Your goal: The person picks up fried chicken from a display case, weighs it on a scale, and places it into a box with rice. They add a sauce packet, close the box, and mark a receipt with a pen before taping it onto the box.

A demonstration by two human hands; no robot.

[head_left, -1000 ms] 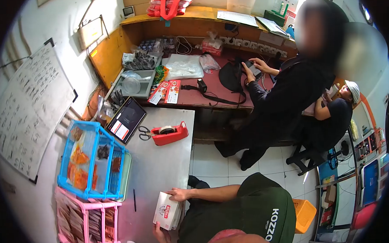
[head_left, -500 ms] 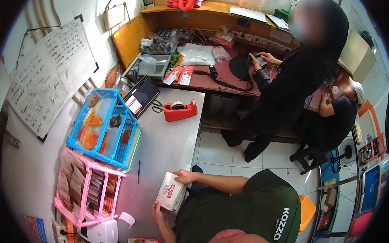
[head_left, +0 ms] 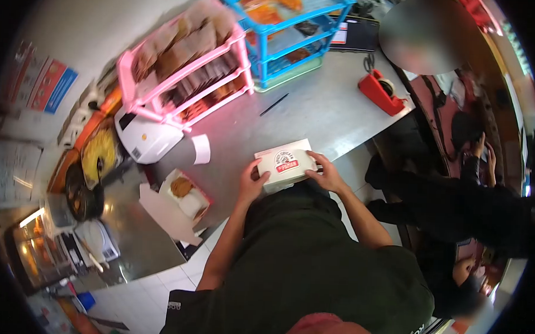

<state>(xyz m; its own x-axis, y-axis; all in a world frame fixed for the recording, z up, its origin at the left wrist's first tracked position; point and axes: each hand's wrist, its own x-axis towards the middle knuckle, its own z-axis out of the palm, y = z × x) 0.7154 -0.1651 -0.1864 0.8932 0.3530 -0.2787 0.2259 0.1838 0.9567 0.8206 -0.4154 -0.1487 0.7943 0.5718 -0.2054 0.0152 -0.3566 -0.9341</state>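
A white cardboard takeaway box (head_left: 286,163) with a red and black printed lid is held in front of my body, at the counter's edge. My left hand (head_left: 254,181) grips its left end, thumb along the side. On the right end, the fingers and thumb of my right hand (head_left: 328,174) close round the corner. To the left, an opened takeaway box (head_left: 204,207) lies on the counter with a brown fried piece (head_left: 182,186) and a white wrapped packet (head_left: 189,205) inside. A curled strip of white paper (head_left: 201,149) hangs from a white printer (head_left: 147,138).
Pink rack (head_left: 124,73) and blue rack (head_left: 262,61) hold sachets along the wall side of the steel counter (head_left: 334,119). A dark pen (head_left: 274,104), red tape dispenser (head_left: 381,93) and scissors (head_left: 369,63) lie nearby. A person in black (head_left: 449,200) stands at right.
The view has swung left, bringing the opened box and the counter's far left into sight. Both hands still hold the takeaway box, now gripped at its two ends with the print facing up.
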